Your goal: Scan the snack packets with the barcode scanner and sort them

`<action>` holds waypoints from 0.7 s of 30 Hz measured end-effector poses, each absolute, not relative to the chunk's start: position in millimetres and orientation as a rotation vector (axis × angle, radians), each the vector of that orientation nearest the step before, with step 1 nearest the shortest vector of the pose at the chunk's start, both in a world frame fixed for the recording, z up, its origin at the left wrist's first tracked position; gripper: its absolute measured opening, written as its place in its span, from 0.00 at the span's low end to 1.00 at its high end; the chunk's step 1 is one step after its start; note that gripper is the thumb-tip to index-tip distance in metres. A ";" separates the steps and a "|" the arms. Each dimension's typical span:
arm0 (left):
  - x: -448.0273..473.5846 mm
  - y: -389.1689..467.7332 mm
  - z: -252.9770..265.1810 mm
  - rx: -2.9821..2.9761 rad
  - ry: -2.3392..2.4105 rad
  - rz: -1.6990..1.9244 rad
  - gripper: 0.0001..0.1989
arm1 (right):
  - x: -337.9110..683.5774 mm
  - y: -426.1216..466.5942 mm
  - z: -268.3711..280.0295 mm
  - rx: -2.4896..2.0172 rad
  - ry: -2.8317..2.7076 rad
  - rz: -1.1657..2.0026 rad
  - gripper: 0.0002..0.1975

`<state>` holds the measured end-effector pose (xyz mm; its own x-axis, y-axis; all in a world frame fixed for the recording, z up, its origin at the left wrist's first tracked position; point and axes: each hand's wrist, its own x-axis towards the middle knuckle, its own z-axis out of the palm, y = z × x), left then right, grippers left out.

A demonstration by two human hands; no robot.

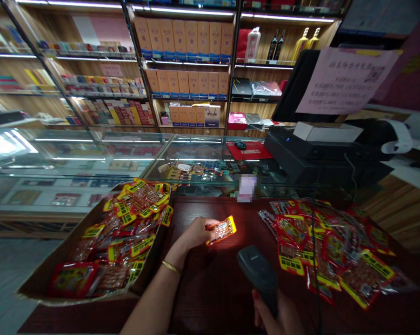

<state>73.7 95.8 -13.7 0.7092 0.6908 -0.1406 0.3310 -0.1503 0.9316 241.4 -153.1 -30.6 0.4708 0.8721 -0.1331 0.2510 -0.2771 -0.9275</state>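
Observation:
My left hand (pixel 200 232), with a gold bangle (pixel 171 266) at the wrist, grips a snack packet (pixel 223 231) with red and yellow edges over the dark wooden table (pixel 210 288). A reddish glow falls on the packet and the wood beside it. In my right hand (pixel 277 312) is a black barcode scanner (pixel 256 270), its head pointing towards the packet. My fingers wrap round its handle. To the left stands an open cardboard box (pixel 38 288) holding many similar packets. Loose packets (pixel 330 246) lie heaped to the right.
Behind the table runs a glass display counter (pixel 133 146). At the right are a black monitor (pixel 296 83) with a paper sheet and a cash register unit (pixel 300 153). A dark cable (pixel 314 260) hangs before the right heap. Lit shelves with boxes (pixel 189 42) line the back.

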 end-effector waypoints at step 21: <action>75.8 106.9 -24.2 1.401 0.909 0.661 0.20 | 243.1 -144.9 -45.2 -1.500 -0.672 1.046 0.30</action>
<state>75.8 106.9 -24.2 0.5212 0.8416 -0.1418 0.1241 0.0896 0.9882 243.1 -144.9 -45.2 0.4426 0.8628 -0.2445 -0.1355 -0.2052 -0.9693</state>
